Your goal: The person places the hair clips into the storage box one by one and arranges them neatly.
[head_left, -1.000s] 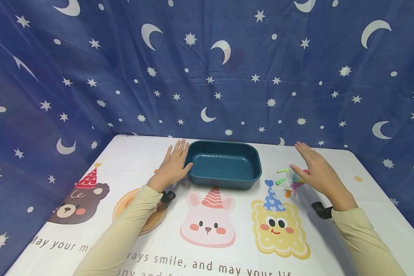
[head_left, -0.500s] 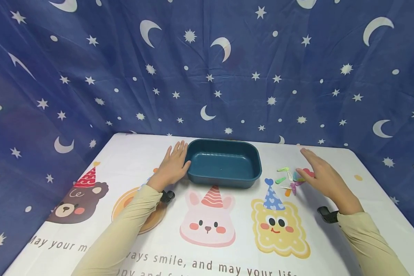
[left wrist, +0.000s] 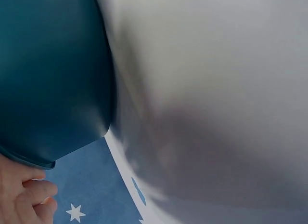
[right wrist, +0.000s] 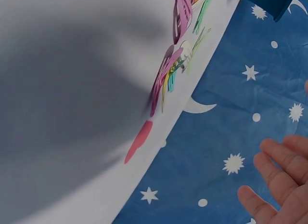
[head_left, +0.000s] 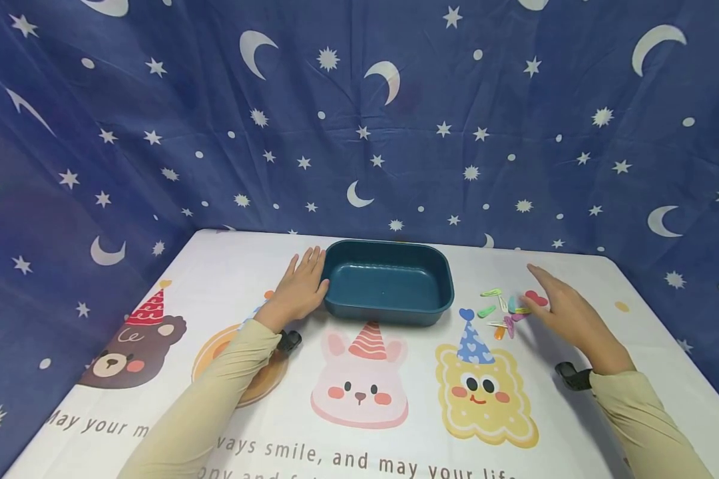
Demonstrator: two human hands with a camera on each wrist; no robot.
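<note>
A dark teal rectangular bin (head_left: 389, 316) sits upright near the back of the table. My left hand (head_left: 297, 291) lies at its left end with straight fingers; in the left wrist view the fingers (left wrist: 36, 192) are right by the rim of the bin (left wrist: 53, 79). Several colourful snap hair clips (head_left: 487, 312) lie scattered to the right of the bin. Just right of them, my right hand (head_left: 575, 319) is held above the cloth, fingers extended and nothing in it. Pink, green and other clips (right wrist: 182, 17) also show in the right wrist view, apart from the fingers.
The white tablecloth (head_left: 419, 392) carries printed animals, a biscuit figure and lettering. Behind the table hangs a blue curtain (head_left: 311, 120) with moons and stars. Each wrist wears a small black camera (head_left: 572, 376).
My right hand has drawn back slightly to the right and toward me, uncovering more of the clips. The left hand stays at the bin. The head view has shifted a little.
</note>
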